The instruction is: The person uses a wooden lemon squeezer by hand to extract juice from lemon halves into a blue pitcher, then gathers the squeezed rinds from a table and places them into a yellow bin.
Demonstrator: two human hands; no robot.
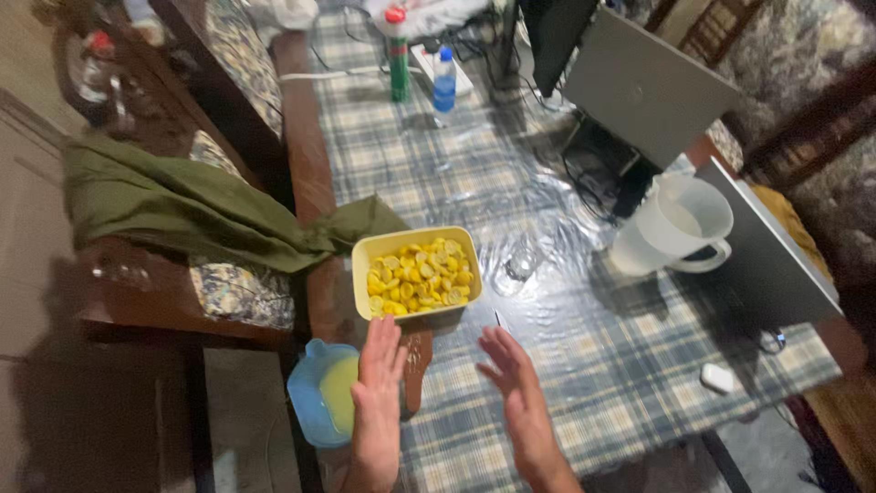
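Note:
My left hand (377,393) is stretched flat, fingers apart, just below a yellow rectangular tub (365,253) filled with squeezed lemon halves (420,277). My right hand (514,383) hovers open beside it over the plaid tablecloth, holding nothing. A blue bowl (304,394) of pale yellow juice sits at the table's near left edge, partly hidden by my left wrist. A wooden handle (417,361) lies between the hands. A clear glass (521,262) stands right of the tub.
A white plastic jug (675,228) stands at right beside a dark laptop (771,251). A grey laptop lid (643,87), cables, a green spray can (399,57) and a small water bottle (444,80) are at the far end. A green cloth (182,205) drapes the wooden chair at left.

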